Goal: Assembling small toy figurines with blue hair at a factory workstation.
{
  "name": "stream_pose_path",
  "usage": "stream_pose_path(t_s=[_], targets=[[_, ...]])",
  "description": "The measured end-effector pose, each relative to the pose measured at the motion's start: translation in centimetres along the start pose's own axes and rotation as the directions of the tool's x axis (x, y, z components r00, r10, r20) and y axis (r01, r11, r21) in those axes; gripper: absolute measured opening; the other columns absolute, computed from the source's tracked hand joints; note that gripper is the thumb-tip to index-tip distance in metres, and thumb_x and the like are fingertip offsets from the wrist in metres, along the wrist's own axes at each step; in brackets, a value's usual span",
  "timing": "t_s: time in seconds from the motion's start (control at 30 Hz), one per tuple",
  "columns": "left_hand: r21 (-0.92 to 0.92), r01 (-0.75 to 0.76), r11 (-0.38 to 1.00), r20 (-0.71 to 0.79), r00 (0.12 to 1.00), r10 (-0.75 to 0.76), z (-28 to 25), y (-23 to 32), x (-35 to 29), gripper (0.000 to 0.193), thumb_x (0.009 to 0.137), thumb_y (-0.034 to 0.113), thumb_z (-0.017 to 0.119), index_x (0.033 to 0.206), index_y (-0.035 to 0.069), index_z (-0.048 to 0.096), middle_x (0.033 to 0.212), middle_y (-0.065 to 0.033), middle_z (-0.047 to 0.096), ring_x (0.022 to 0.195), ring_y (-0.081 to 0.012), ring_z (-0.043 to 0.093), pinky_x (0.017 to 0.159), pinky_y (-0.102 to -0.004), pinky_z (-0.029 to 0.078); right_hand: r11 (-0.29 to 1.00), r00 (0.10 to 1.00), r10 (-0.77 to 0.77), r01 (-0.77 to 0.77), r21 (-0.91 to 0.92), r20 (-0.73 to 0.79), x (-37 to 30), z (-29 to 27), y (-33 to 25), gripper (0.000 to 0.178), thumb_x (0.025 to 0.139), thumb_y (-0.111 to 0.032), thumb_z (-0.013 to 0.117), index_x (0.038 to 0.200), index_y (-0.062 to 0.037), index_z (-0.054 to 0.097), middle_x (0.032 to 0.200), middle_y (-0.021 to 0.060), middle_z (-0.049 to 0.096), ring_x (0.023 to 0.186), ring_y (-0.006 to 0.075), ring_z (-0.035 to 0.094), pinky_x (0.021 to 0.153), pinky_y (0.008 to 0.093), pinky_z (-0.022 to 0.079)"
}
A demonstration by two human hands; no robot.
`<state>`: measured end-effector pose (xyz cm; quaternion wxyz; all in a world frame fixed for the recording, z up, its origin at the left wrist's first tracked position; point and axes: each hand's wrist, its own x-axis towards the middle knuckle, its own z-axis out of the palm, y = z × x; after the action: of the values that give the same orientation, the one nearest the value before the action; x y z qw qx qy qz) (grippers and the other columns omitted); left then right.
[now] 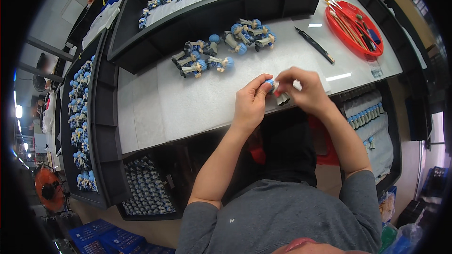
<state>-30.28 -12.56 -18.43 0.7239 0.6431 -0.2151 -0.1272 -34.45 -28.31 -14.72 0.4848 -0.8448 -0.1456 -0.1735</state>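
Note:
My left hand (251,102) grips a small blue-haired figurine (281,99) between thumb and fingers, over the near edge of the table. The figurine's head is by my left fingertips and its pale legs stick out below. My right hand (303,89) is right beside it, fingers bent and drawn together at the figurine; motion blurs the fingertips, and what they pinch, if anything, is hidden. Further off on the white tabletop (188,108) lies a loose group of similar figurines (221,63) with blue hair and blue-and-white clothes.
A black pen (314,44) lies at the right, near a red tray (379,52) with brushes and tools. A black crate (226,7) of figurines spans the back. More crates stand at the left (104,136), lower left (176,215) and lower right (398,160).

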Motion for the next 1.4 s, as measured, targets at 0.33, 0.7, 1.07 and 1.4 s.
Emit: stream_pose_path(t_s=[0.33, 0.7, 1.07, 1.4], targets=[[-0.024, 0.014, 1.0, -0.015, 1.0, -0.014, 0.1, 0.4, 0.0, 0.019, 0.091, 0.007, 0.05, 0.105, -0.001, 0.06, 0.084, -0.0036, 0.061, 0.075, -0.0072, 0.053, 0.069, -0.0209, 0.045, 0.988, 0.985, 0.121, -0.131, -0.08, -0.119, 0.8, -1.0, 1.6, 0.014, 0.073, 0.011, 0.057, 0.084, 0.0026, 0.054, 0.071, 0.009, 0.061, 0.071, 0.0175, 0.066, 0.06, 0.025, 0.048], [-0.104, 0.067, 0.992, 0.063, 0.996, -0.061, -0.8, 0.3, -0.1, 0.022, 0.092, 0.005, 0.046, 0.112, -0.001, 0.053, 0.102, -0.0081, 0.061, 0.092, -0.0116, 0.056, 0.084, -0.024, 0.043, 0.959, 0.965, 0.172, -0.209, -0.19, -0.196, 1.7, -1.3, 3.9, 0.012, 0.074, 0.003, 0.064, 0.085, 0.0007, 0.06, 0.076, 0.0111, 0.064, 0.069, 0.0168, 0.063, 0.06, 0.0258, 0.048], [-0.163, 0.065, 0.984, 0.052, 0.997, -0.057, -0.4, -0.3, 0.1, 0.024, 0.089, 0.007, 0.054, 0.111, -0.002, 0.055, 0.101, -0.0075, 0.061, 0.089, -0.013, 0.057, 0.08, -0.025, 0.046, 0.98, 0.973, 0.192, -0.197, -0.031, -0.127, -3.7, 0.4, -0.7, 0.02, 0.077, -0.008, 0.067, 0.094, 0.0024, 0.063, 0.085, 0.0144, 0.065, 0.073, 0.0184, 0.064, 0.064, 0.0267, 0.051], [0.002, -0.005, 1.0, 0.043, 0.999, 0.005, -0.1, 0.2, -0.4, 0.03, 0.091, 0.016, 0.053, 0.113, -0.005, 0.053, 0.111, -0.013, 0.058, 0.088, -0.012, 0.055, 0.08, -0.0228, 0.045, 0.827, 0.538, 0.301, -0.558, -0.065, -0.788, -17.4, -13.5, 4.4, 0.019, 0.082, -0.01, 0.064, 0.098, -0.0001, 0.064, 0.089, 0.0063, 0.066, 0.079, 0.0118, 0.063, 0.073, 0.0253, 0.05]])
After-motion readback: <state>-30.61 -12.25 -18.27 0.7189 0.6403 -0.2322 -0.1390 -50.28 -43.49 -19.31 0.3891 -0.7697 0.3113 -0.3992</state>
